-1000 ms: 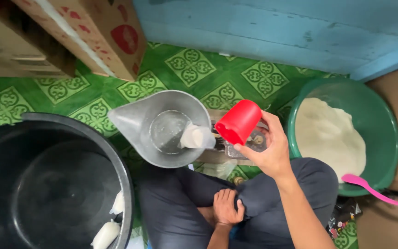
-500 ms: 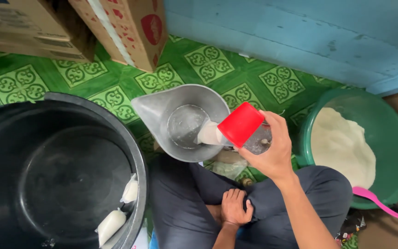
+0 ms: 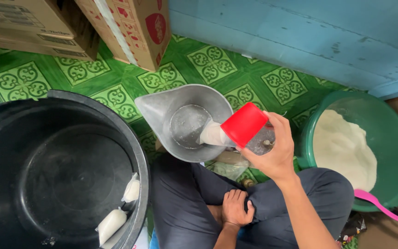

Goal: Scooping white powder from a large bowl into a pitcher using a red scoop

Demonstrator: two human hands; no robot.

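Right hand: right hand (image 3: 272,154) wraps its fingers around a clear jar with a red plastic lid (image 3: 244,124), tipped on its side over the grey metal jug.
Jar: lid end points toward the jug; a small white filled plastic pouch (image 3: 212,134) sits at the lid's edge, hanging inside the jug's mouth.
Jug: grey metal jug with a pointed spout (image 3: 184,121) stands on the floor just ahead of the person's crossed legs, its spout toward the upper left.
Left hand: left hand (image 3: 237,208) rests curled on the person's dark trouser leg, fingers pressed together, holding nothing.
Black tub: large round black plastic tub (image 3: 56,170) at the left; two white filled pouches (image 3: 120,207) lie against its inner right wall.
Green basin: round green plastic basin (image 3: 392,138) at the right holds a mound of white powder (image 3: 342,147); a pink plastic handle (image 3: 383,207) crosses its lower rim.
Packages: brown cardboard boxes (image 3: 38,27) at the upper left; the nearer brown box (image 3: 134,27) has red print and a round red mark on its side.
Floor: green patterned tiled floor (image 3: 208,60) meets a blue painted wall (image 3: 300,32).
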